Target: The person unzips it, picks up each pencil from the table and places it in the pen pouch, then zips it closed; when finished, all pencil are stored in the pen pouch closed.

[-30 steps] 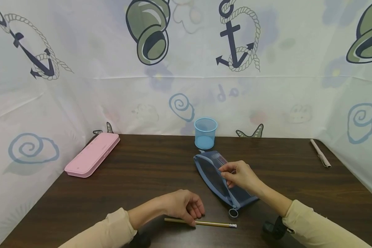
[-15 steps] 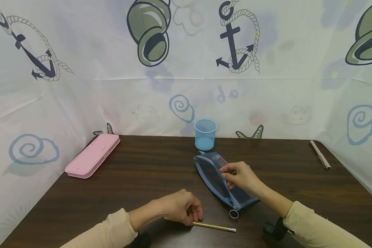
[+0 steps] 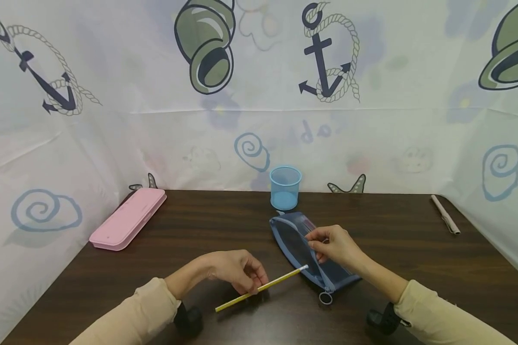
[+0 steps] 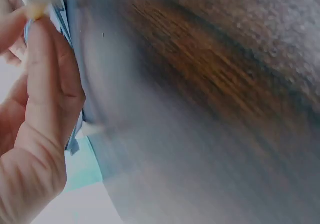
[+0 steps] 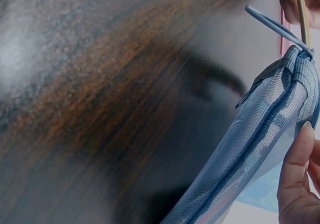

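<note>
Between thumb and fingertips, my left hand (image 3: 237, 269) pinches a yellow pencil (image 3: 280, 279) near its middle. The pencil is tilted above the table, its white eraser end up to the right in front of the pouch. A blue mesh pencil pouch (image 3: 291, 235) lies unzipped, its mouth gaping and a ring pull at the near end. My right hand (image 3: 334, 243) pinches the pouch's right edge at the opening; in the right wrist view the thumb (image 5: 300, 144) presses on the zipper band. Something pinkish shows dimly through the mesh. Blur hides the pencil's end in the left wrist view.
A light blue cup (image 3: 285, 189) stands just behind the pouch. A pink pencil case (image 3: 128, 218) lies closed at the back left. A pale pen-like stick (image 3: 445, 214) is at the far right edge of the dark wooden table (image 3: 190, 230). Printed cloth hangs around.
My left hand has picked the pencil up off the table, moved slightly left and up, and tilted its eraser end toward the pouch. My right hand and the pouch stay put.
</note>
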### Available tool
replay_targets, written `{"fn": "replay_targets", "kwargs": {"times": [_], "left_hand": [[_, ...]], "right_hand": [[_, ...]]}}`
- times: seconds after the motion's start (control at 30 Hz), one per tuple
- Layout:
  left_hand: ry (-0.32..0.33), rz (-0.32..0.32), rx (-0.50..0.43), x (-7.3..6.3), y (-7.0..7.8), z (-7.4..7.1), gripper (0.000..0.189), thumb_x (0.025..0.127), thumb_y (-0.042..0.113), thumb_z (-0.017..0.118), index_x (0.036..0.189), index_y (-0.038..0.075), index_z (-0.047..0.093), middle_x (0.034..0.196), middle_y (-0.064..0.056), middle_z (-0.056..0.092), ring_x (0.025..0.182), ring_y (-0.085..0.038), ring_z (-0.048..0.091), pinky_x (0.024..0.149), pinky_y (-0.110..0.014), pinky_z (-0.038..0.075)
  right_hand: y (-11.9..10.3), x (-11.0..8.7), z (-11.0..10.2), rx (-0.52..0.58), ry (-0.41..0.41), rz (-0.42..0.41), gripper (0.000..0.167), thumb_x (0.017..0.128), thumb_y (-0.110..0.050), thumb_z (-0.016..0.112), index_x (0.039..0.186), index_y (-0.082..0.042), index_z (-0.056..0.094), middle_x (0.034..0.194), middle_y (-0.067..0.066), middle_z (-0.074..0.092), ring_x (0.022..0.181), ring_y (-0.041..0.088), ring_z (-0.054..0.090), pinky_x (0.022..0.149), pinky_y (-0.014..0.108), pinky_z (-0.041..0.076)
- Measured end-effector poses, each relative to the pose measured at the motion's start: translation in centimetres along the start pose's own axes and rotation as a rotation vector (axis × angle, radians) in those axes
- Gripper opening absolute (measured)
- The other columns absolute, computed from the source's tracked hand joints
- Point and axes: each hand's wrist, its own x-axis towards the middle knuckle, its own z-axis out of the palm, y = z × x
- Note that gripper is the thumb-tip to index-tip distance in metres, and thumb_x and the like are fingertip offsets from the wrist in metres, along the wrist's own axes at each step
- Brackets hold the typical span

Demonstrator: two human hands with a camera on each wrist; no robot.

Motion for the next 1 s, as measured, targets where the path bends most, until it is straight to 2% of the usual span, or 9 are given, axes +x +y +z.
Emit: {"fn": "replay_targets", "kwargs": {"times": [0.07,0.17,0.27,0.4,0.5,0.67,0.77,1.0], "left_hand": [[0.043,-0.040,-0.060,0.3,-0.1,-0.1,0.020,0.084,0.000,0.062,0.104,-0.001,0.064,0.085,-0.001,0.064,0.077,-0.010,0.060,0.068,-0.026,0.055],[0.094,-0.057,-0.163,1.1,-0.3,0.0,0.022,0.088,0.004,0.059,0.108,-0.003,0.062,0.091,-0.003,0.067,0.081,-0.011,0.062,0.068,-0.024,0.054],[0.144,-0.049,-0.305,2.2,-0.5,0.3,0.025,0.091,0.004,0.055,0.114,-0.006,0.058,0.095,-0.005,0.067,0.083,-0.011,0.064,0.069,-0.021,0.054],[0.249,-0.023,-0.523,4.1,-0.4,0.9,0.029,0.094,0.003,0.052,0.120,-0.010,0.052,0.095,-0.006,0.066,0.086,-0.012,0.065,0.073,-0.020,0.054],[0.331,-0.003,-0.635,5.4,0.0,1.6,0.035,0.095,0.002,0.052,0.127,-0.011,0.047,0.099,-0.008,0.066,0.090,-0.013,0.066,0.077,-0.021,0.055],[0.418,0.019,-0.694,7.2,1.1,3.0,0.045,0.095,0.000,0.051,0.136,-0.012,0.038,0.116,-0.018,0.060,0.106,-0.025,0.063,0.088,-0.028,0.052],[0.474,0.040,-0.701,8.1,1.6,3.7,0.045,0.094,-0.003,0.051,0.136,-0.012,0.038,0.123,-0.022,0.057,0.111,-0.029,0.060,0.092,-0.032,0.050],[0.619,0.078,-0.712,9.6,2.0,5.1,0.047,0.090,-0.008,0.053,0.134,-0.015,0.038,0.125,-0.026,0.055,0.094,-0.020,0.065,0.084,-0.031,0.054]], "right_hand": [[0.0,0.0,0.0,0.001,-0.001,0.003,0.017,0.089,0.000,0.061,0.102,0.009,0.065,0.070,0.008,0.060,0.057,0.013,0.057,0.053,0.026,0.056],[0.1,0.0,0.0,-0.004,-0.003,-0.004,0.017,0.089,0.000,0.061,0.102,0.009,0.065,0.069,0.008,0.060,0.057,0.013,0.057,0.053,0.026,0.056],[0.1,0.1,0.1,-0.010,-0.003,-0.007,0.017,0.088,-0.001,0.061,0.102,0.009,0.065,0.069,0.008,0.060,0.057,0.013,0.057,0.053,0.026,0.056],[0.2,0.1,0.1,-0.012,-0.002,-0.003,0.017,0.088,-0.001,0.061,0.102,0.009,0.065,0.068,0.007,0.060,0.057,0.013,0.058,0.053,0.026,0.056],[0.3,0.2,0.2,-0.011,-0.004,0.000,0.017,0.089,0.000,0.061,0.102,0.009,0.065,0.068,0.007,0.060,0.057,0.013,0.058,0.053,0.026,0.056],[0.4,0.2,0.2,-0.010,-0.009,-0.002,0.016,0.089,0.001,0.060,0.102,0.009,0.065,0.069,0.007,0.060,0.057,0.013,0.058,0.053,0.026,0.056],[0.4,0.2,0.2,-0.013,-0.008,-0.003,0.016,0.089,0.001,0.060,0.101,0.009,0.065,0.071,0.007,0.061,0.057,0.014,0.058,0.053,0.027,0.056],[0.3,0.3,0.2,-0.007,-0.007,0.007,0.015,0.089,0.001,0.060,0.101,0.009,0.066,0.073,0.008,0.062,0.057,0.014,0.058,0.053,0.027,0.056]]}}
